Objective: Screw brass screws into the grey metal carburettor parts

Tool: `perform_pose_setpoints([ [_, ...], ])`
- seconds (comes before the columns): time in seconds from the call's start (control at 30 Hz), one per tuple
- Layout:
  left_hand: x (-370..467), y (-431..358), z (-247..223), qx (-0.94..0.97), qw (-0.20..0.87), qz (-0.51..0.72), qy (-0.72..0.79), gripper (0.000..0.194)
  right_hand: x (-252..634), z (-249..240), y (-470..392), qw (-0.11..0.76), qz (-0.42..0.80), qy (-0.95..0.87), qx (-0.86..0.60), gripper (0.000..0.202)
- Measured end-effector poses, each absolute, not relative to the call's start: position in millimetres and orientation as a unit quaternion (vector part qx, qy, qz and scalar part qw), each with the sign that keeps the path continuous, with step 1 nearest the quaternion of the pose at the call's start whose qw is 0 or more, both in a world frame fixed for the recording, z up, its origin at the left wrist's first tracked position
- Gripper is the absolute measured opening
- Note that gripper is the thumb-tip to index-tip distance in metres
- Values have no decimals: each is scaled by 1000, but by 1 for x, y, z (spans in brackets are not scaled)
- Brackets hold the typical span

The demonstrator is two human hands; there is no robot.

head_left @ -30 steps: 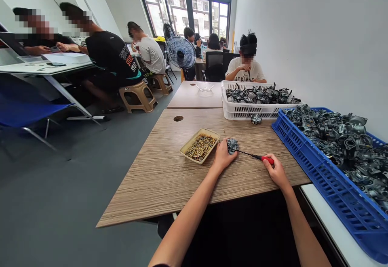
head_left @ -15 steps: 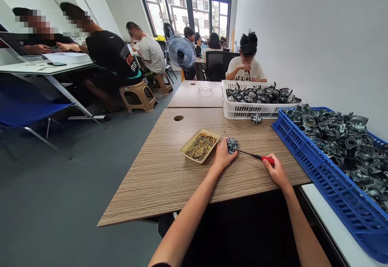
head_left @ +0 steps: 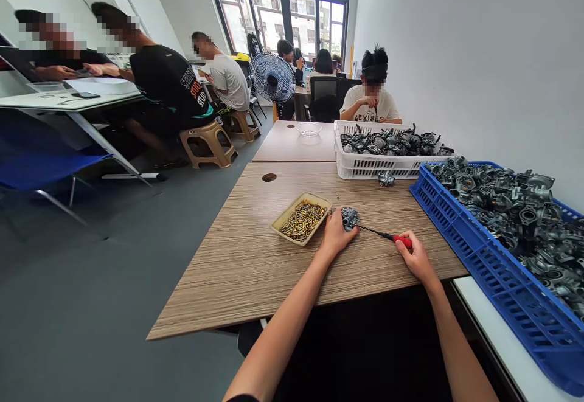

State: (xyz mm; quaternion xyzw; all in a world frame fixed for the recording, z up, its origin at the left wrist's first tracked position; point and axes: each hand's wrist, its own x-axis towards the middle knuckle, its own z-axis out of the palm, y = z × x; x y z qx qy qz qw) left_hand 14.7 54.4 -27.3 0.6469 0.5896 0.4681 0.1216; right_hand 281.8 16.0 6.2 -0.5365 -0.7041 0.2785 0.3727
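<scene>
Left hand (head_left: 336, 235) gripped a small grey metal carburetor (head_left: 350, 219) against the wood-grain worktop (head_left: 237, 268), while the right hand (head_left: 414, 259) was closed round a red-handled screwdriver (head_left: 385, 236) whose tip met the part. Just left sat a shallow beige tray (head_left: 301, 219) of brass pieces. A white basket (head_left: 369, 168) and a blue crate (head_left: 483, 256) of castings bounded the far and right edges; the worktop's near left lay bare.

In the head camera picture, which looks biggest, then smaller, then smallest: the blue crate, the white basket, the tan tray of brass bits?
1. blue crate, though it is nearest
2. white basket
3. tan tray
</scene>
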Motion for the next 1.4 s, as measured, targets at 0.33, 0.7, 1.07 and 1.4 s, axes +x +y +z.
perform_pose_setpoints([
  [0.33, 15, 53, -27, 644, 121, 472, 590, 56, 282, 6, 16, 371, 273, -708, -535, 37],
  [0.7, 14, 54, -30, 646, 118, 468, 592, 57, 283, 6, 16, 372, 283, -705, -534, 36],
  [1.07, 15, 55, -29, 643, 121, 468, 593, 56, 281, 5, 17, 376, 265, -704, -541, 38],
  [1.4, 14, 55, -30, 649, 112, 469, 588, 56, 282, 3, 17, 378, 272, -707, -533, 36],
])
